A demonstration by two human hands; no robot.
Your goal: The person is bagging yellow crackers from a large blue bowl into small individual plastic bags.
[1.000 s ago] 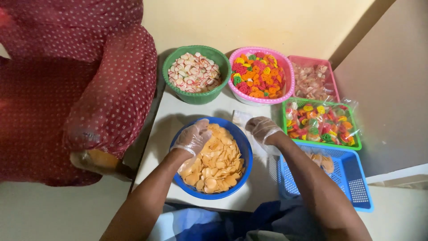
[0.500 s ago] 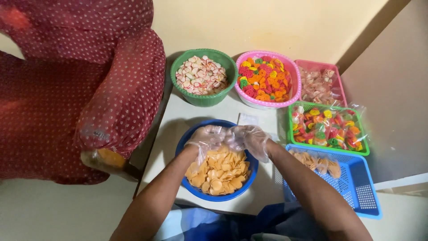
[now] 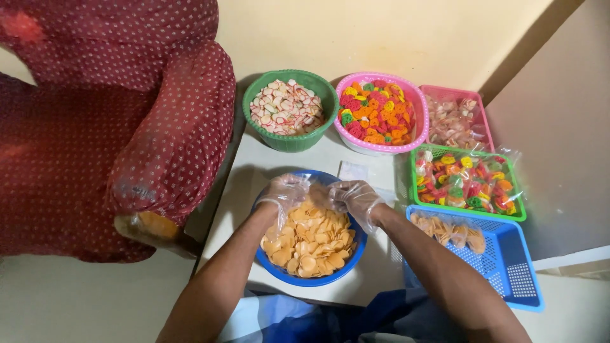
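A blue bowl [image 3: 318,280] full of round pale-orange chips [image 3: 311,244] sits on the white table [image 3: 244,184] in front of me. Both my hands wear clear plastic gloves and meet over the bowl's far rim. My left hand [image 3: 287,192] and my right hand [image 3: 356,198] pinch a small clear plastic bag [image 3: 321,193] between them; it is thin and hard to make out. More flat clear bags [image 3: 354,171] lie on the table just behind the bowl.
At the back stand a green bowl [image 3: 289,138] of white-pink crackers and a pink bowl [image 3: 381,146] of coloured ones. On the right are a pink basket [image 3: 446,89], a green basket [image 3: 467,215] and a blue basket [image 3: 516,274] with filled packets. A red armchair [image 3: 171,140] crowds the left.
My right hand left the flat bags behind the bowl and came to my left hand. Both hands now sit together over the bowl's far rim with a clear bag between them.
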